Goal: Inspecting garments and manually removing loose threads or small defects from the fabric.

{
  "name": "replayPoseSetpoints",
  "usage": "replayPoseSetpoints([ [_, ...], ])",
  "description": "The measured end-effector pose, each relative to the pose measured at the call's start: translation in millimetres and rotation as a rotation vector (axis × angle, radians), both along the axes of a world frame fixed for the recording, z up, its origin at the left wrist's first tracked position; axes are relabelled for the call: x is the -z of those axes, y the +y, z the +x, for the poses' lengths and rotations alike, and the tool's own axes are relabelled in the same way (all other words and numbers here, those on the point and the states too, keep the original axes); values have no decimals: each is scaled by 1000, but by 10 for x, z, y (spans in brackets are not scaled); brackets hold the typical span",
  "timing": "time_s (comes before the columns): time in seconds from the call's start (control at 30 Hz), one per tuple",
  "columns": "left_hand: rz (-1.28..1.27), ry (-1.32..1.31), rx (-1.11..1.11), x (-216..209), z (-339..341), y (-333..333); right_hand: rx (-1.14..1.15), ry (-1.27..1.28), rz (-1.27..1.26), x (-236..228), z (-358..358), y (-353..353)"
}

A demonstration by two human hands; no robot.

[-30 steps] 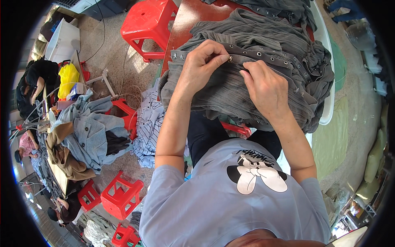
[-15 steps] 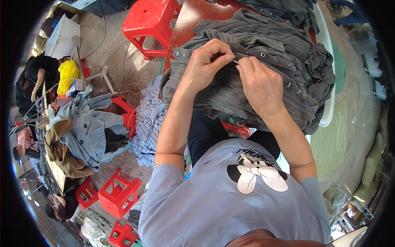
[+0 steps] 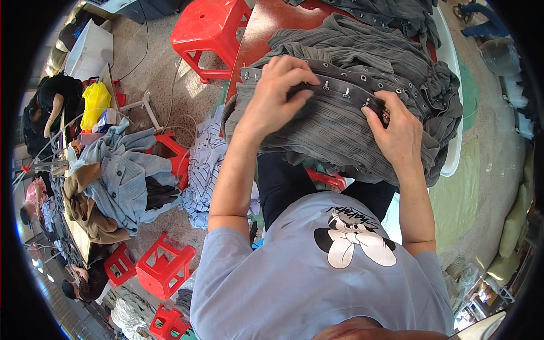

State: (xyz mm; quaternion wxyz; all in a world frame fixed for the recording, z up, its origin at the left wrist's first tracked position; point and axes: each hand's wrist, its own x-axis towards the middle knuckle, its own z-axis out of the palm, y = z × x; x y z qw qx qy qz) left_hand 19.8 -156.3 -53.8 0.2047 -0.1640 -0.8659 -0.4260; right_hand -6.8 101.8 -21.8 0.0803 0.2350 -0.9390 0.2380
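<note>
A dark grey ribbed garment (image 3: 340, 127) lies bunched over my lap and the table. Along its band runs a row of metal eyelets, and silver hooks (image 3: 346, 93) stand up from several spots on a second strip. My left hand (image 3: 277, 96) hovers at the left part of this strip, thumb and fingertips apart. At the strip's right part, my right hand (image 3: 399, 130) has thumb and forefinger closed about a small metal hook (image 3: 367, 103). More small metal pieces show under its curled fingers, too small to make out.
More grey garments (image 3: 391, 14) lie at the far end of the red table (image 3: 266, 28), beside a white tub rim (image 3: 451, 153). Red stools (image 3: 207, 28) stand to the left. A striped blue cloth (image 3: 207, 164) and coats (image 3: 122, 175) are heaped nearby. Other people work at far left.
My hands were together at the eyelet band, pinching something small. Now they are apart: the right has moved right and nearer to a hook, the left has opened. More hooks show between them.
</note>
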Motion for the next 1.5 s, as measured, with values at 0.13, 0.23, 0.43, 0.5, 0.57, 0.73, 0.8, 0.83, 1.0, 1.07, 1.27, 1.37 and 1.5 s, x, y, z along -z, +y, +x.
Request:
replayPoseSetpoints([
  [0.13, -153, 9, -54, 37, -65, 120, 0, 9, -8, 6, 10, -35],
  [0.23, -116, -38, -80, 49, -76, 88, -7, 19, -29, 18, 25, -30],
  [0.43, 243, -212, 43, 112, -77, -66, -41, 43, -151, 0, 97, -128],
  [0.5, 272, -223, 13, 140, -74, -67, -122, 77, -184, 8, 113, -225],
  [0.57, 302, -234, -17, 138, -72, -55, -149, 69, -147, 1, 111, -313],
  [0.73, 67, -104, -39, 55, -25, 67, -228, 91, -79, -13, 98, -442],
  [0.8, -2, -87, -17, 112, -39, 46, -234, 90, -79, -4, 92, -461],
  [0.83, -83, -68, -15, 88, -41, 52, -237, 90, -81, 2, 90, -464],
  [1.0, -66, -81, -15, 129, -60, 33, -228, 63, -80, 15, 81, -454],
  [1.07, 84, -81, 9, 152, -60, 23, -223, 52, -76, 17, 77, -461],
  [1.27, 266, -172, 27, 154, -51, 29, -227, 125, 8, 24, 49, -518],
  [1.37, 422, -249, 10, 137, -46, 14, -256, 218, 30, 1, 41, -593],
  [1.5, 472, -252, 48, 196, -65, -24, -334, 261, 30, 46, -5, -724],
])
